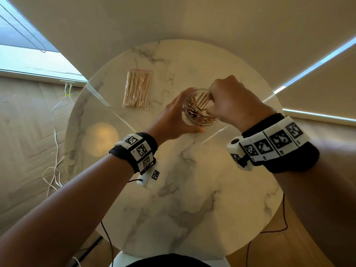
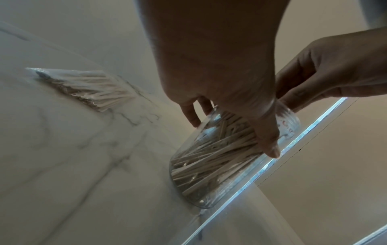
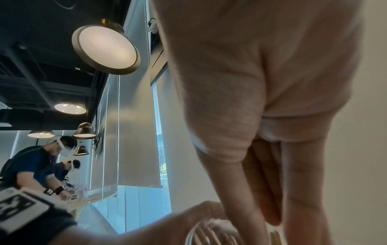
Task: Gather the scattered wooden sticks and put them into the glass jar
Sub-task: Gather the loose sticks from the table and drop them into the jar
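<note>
A glass jar (image 1: 198, 110) with several wooden sticks (image 1: 196, 112) inside stands on the round marble table (image 1: 173, 189). My left hand (image 1: 173, 118) grips the jar from its left side, thumb at the front and fingers round the back. In the left wrist view the jar (image 2: 217, 162) shows sticks (image 2: 209, 157) piled aslant behind my thumb (image 2: 268, 132). My right hand (image 1: 229, 101) hovers over the jar's mouth and pinches a small bunch of sticks (image 1: 202, 99) that points down into it. The right wrist view shows its fingers (image 3: 261, 179) pointing down at the jar's rim (image 3: 201, 232).
A clear plastic bag of more sticks (image 1: 137, 89) lies on the table to the jar's left, seen as the bag (image 2: 90, 87) from the left wrist. White cables (image 1: 55, 151) trail on the wooden floor. Other people (image 3: 35, 165) work at a far table.
</note>
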The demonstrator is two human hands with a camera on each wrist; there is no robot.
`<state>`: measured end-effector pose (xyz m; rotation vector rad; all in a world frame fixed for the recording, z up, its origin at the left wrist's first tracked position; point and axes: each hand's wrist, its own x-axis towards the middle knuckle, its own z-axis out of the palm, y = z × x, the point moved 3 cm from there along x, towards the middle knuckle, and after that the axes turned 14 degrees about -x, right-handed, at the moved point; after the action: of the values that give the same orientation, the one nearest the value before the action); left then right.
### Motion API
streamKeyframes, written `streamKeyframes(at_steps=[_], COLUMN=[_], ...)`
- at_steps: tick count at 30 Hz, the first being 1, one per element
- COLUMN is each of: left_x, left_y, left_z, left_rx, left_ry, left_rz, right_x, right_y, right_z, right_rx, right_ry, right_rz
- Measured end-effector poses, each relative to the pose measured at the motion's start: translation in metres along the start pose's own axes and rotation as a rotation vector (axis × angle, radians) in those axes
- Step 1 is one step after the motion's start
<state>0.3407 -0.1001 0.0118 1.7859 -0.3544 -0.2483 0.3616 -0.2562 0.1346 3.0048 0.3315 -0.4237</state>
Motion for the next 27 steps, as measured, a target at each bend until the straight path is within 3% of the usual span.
streamKeyframes(at_steps=[3, 8, 10, 15, 21, 27], left_x=[0.0, 0.001, 0.001, 0.0, 0.001, -0.002], left_y=[-0.001, -0.004, -0.005, -0.004, -0.005, -0.01], left_z=[0.001, 0.0, 0.001, 0.001, 0.0, -0.018], left_rx=[-0.016, -0.021, -0.03, -0.016, 0.025, 0.097], left_ry=[-0.004, -0.007, -0.012, -0.016, -0.017, -0.135], left_rz=[0.023, 0.041, 0.036, 0.04, -0.01, -0.01], right_x=[-0.003, 0.011, 0.017, 0.03, 0.017, -0.017], right_y=[-0.016, -0.023, -0.02, -0.012, -0.023, -0.011], right_z=[0.008, 0.011, 0.014, 0.019, 0.023, -0.01], right_rx=[-0.024, 0.187, 0.186, -0.018, 0.11, 0.443], right_ry=[-0.115, -0.223, -0.195, -0.166, -0.302, 0.132], right_rz=[-0.062, -0.23, -0.226, -0.03, -0.231, -0.12])
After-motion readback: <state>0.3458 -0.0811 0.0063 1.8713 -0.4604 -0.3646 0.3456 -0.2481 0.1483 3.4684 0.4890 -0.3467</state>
